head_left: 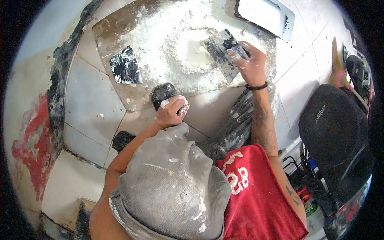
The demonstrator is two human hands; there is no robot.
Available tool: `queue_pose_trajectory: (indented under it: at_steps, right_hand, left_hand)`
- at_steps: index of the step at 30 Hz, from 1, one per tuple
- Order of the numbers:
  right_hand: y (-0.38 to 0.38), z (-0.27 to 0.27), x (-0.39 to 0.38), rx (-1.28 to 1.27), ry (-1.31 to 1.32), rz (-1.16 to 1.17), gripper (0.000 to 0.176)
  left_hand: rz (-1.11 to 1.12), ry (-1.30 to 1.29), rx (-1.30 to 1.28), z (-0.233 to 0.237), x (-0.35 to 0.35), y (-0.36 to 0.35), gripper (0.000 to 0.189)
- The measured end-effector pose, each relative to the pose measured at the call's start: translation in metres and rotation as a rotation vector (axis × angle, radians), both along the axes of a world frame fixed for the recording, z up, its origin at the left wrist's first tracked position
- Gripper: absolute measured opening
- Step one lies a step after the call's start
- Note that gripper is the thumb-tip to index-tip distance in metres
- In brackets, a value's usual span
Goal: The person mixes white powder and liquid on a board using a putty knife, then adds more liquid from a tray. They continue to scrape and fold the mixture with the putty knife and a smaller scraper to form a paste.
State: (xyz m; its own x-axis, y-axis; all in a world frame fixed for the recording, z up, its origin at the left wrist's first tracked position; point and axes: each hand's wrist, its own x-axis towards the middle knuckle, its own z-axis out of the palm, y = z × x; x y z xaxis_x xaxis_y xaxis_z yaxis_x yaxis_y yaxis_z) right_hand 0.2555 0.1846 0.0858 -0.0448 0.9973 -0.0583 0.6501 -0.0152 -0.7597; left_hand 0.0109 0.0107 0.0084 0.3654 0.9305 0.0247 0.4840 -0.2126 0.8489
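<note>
My right hand grips a flat metal putty blade, smeared dark and white, over a ring of white powder. White residue coats its fingers. My left hand is closed in a fist, its knuckles white with powder, next to a rounded black object at the board's near edge. I cannot tell what, if anything, is inside the fist. Another flat blade, also smeared, lies on the left of the powder-covered board. Below the hands, a grey knit cap fills much of the view.
A white rectangular tray stands at the far right of the board. Pale floor tiles surround it. A black backpack-like item and assorted tools lie on the right. Along the left runs a wall with a red patch.
</note>
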Motion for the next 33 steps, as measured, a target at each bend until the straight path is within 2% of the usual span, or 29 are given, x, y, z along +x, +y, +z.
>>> queue_pose_trajectory:
  at_steps: [3,6,10,13,14,17,18,21,22,25,26,29,33]
  right_hand:
    - [0.001,-0.002,-0.011,0.152,-0.119,0.145,0.024]
    - [-0.005,0.02,-0.03,0.148,-0.084,0.275,0.019]
    - [-0.015,0.03,-0.031,0.12,-0.159,0.371,0.024]
    - [-0.014,0.03,-0.02,0.278,-0.051,0.262,0.026]
    - [-0.011,0.027,-0.012,0.256,0.012,0.23,0.025]
    - [-0.006,0.023,0.006,-0.079,0.15,0.014,0.026]
    - [-0.004,0.024,0.007,-0.128,0.231,-0.074,0.029]
    - [0.001,0.019,0.025,-0.189,0.361,-0.117,0.029]
    - [0.002,0.014,0.029,-0.227,0.295,-0.15,0.03]
    - [-0.001,0.013,0.025,-0.145,0.214,-0.037,0.03]
    - [0.0,0.016,0.02,-0.079,0.082,0.026,0.03]
    - [0.0,0.016,0.009,-0.054,-0.034,0.096,0.029]
    - [0.002,0.021,-0.001,-0.089,-0.033,0.067,0.032]
  left_hand:
    - [-0.027,0.008,-0.004,-0.003,-0.001,0.0,0.025]
    - [-0.021,0.012,0.004,-0.006,-0.001,-0.003,0.026]
    - [-0.014,0.015,0.011,-0.006,-0.003,-0.004,0.027]
    - [0.009,0.013,0.007,-0.007,-0.001,-0.006,0.027]
    - [0.021,0.009,-0.003,-0.008,-0.001,-0.008,0.027]
    - [0.019,-0.003,-0.028,-0.007,0.0,-0.004,0.028]
    - [0.015,-0.006,-0.041,-0.005,0.0,-0.004,0.027]
    - [0.011,-0.02,-0.022,-0.004,0.0,-0.002,0.026]
    - [0.008,-0.016,-0.008,-0.005,0.0,-0.002,0.025]
    - [-0.002,-0.014,0.012,-0.004,-0.001,0.0,0.024]
    - [-0.006,-0.024,0.007,-0.004,-0.001,0.001,0.025]
    - [-0.03,-0.022,-0.048,-0.001,-0.002,0.0,0.026]
    - [0.016,0.003,-0.004,-0.001,-0.001,-0.002,0.027]
